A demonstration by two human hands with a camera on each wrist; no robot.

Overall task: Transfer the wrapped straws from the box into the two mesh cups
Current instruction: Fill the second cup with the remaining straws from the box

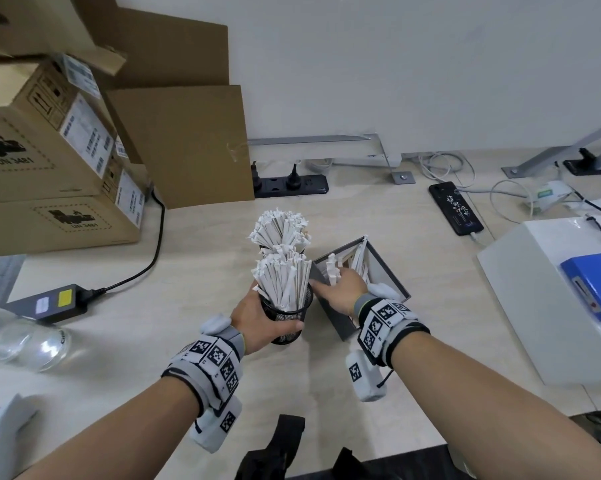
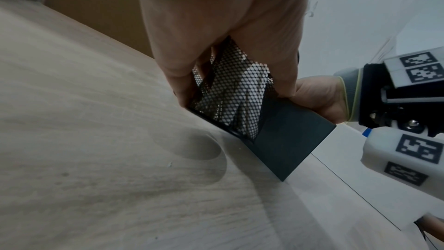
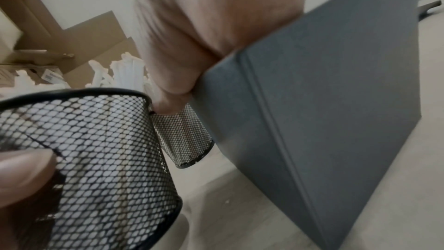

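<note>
My left hand point(image 1: 254, 317) grips the near black mesh cup point(image 1: 287, 318), which is packed with white wrapped straws point(image 1: 281, 277). In the left wrist view the fingers point(image 2: 177, 75) and thumb wrap that mesh cup point(image 2: 230, 92). The far mesh cup point(image 3: 182, 136) stands just behind it, also full of straws point(image 1: 280, 226). My right hand point(image 1: 342, 289) reaches into the grey box point(image 1: 378, 268) to the right of the cups, among the straws left inside point(image 1: 358, 259). Its thumb point(image 3: 173, 90) lies against the box's outer wall point(image 3: 324, 102). The fingers are hidden inside.
Cardboard boxes point(image 1: 50, 161) are stacked at the back left. A black power adapter point(image 1: 46, 306) with its cable lies to the left, near a glass jar point(image 1: 29, 341). A power strip point(image 1: 288, 185), a phone point(image 1: 456, 209) and a white box point(image 1: 548, 306) sit behind and to the right.
</note>
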